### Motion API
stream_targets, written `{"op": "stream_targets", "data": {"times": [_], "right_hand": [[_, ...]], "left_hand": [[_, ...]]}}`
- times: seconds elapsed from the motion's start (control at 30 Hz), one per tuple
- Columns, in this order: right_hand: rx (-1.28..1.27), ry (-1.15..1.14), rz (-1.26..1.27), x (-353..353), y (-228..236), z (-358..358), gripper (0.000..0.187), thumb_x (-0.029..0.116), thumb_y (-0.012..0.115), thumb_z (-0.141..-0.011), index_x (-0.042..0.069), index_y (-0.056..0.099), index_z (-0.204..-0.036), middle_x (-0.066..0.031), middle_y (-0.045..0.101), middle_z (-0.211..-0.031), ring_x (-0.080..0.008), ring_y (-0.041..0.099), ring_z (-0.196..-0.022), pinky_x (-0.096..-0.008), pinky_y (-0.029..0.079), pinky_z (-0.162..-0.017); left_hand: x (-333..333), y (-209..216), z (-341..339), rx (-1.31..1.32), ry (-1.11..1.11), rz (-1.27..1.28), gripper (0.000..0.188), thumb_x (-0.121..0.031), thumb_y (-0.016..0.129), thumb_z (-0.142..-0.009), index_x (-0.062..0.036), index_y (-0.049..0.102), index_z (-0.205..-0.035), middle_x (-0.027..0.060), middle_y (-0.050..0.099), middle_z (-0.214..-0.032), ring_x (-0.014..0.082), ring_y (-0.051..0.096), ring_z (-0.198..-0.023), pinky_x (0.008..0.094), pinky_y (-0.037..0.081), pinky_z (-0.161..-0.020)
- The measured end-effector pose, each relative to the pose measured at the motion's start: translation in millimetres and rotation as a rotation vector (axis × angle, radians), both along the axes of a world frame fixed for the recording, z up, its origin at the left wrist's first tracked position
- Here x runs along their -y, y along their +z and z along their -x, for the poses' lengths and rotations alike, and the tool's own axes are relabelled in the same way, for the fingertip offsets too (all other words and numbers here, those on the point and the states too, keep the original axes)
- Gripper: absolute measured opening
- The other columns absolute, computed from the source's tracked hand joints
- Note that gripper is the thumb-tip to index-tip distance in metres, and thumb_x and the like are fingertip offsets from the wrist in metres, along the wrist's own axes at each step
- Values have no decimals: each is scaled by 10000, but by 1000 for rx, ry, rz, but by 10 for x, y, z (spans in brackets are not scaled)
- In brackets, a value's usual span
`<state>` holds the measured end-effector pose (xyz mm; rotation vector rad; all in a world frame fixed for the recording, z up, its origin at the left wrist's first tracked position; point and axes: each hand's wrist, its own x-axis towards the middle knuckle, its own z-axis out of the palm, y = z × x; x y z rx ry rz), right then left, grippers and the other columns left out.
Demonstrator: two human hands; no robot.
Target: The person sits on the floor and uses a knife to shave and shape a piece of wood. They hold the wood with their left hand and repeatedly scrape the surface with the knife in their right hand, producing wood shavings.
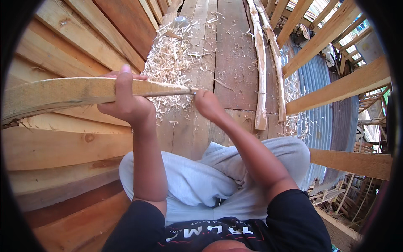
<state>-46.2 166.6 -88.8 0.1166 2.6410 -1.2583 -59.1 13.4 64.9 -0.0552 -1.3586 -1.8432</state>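
A long, curved piece of pale wood [63, 90] crosses in front of me from the left edge, narrowing toward the middle. My left hand [128, 98] is wrapped round it, thumb up over the near face and fingers behind. Beyond that hand, a thin dark strip runs along the wood's lower edge; whether it is a blade or bark I cannot tell. At the narrow right end my right hand [208, 105] is closed in a fist. What its fingers hold is mostly hidden, with only a small tip showing beside the wood.
Curly wood shavings [168, 63] are heaped on the plank floor [235, 54], near a small metallic cup-like object [180, 22]. Two long, rough wood strips [261, 84] lie to the right. A board wall [71, 147] stands close on my left; slanted rails [336, 86] and corrugated sheeting [315, 71] are on the right.
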Motion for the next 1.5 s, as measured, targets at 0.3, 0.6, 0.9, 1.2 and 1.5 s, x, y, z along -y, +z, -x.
{"op": "stream_targets", "data": {"times": [0.3, 0.6, 0.9, 1.2, 1.5], "right_hand": [[417, -226, 228, -155, -260, 89, 413, 239, 338, -943, -80, 599, -918, -320, 637, -833, -463, 641, -751, -538, 485, -660], [143, -226, 253, 76, 164, 65, 519, 302, 321, -929, -104, 631, -836, -351, 624, -893, -487, 614, -899, -519, 463, -854], [19, -62, 234, 234, 500, -81, 559, 332, 320, -930, -130, 632, -898, -388, 605, -931, -515, 602, -936, -521, 457, -863], [108, -172, 248, 50, 8, 49, 574, 337, 321, -926, -152, 617, -869, -399, 604, -907, -503, 620, -917, -506, 459, -872], [-69, -19, 17, 11, -27, 62, 553, 291, 295, -940, -167, 597, -872, -386, 614, -910, -524, 609, -889, -533, 444, -866]], "left_hand": [[-165, 28, -65, 13, -18, 26, 169, -53, 631, -771, -58, 467, -814, 77, 505, -565, 171, 521, -485, 304, 496, -518], [-56, 6, 22, 23, 58, -6, 166, -80, 655, -765, -54, 493, -740, 73, 509, -553, 186, 557, -503, 313, 501, -535], [-1, -22, -16, 19, 56, -6, 171, -110, 657, -770, -40, 505, -738, 75, 518, -572, 194, 542, -509, 321, 492, -542], [-37, -22, 29, 55, 47, -24, 165, -113, 655, -769, -36, 516, -728, 80, 521, -580, 189, 544, -524, 321, 493, -558], [-8, 7, 41, 25, 7, -33, 167, -64, 641, -776, -51, 475, -774, 71, 510, -573, 178, 538, -498, 302, 483, -521]]}}
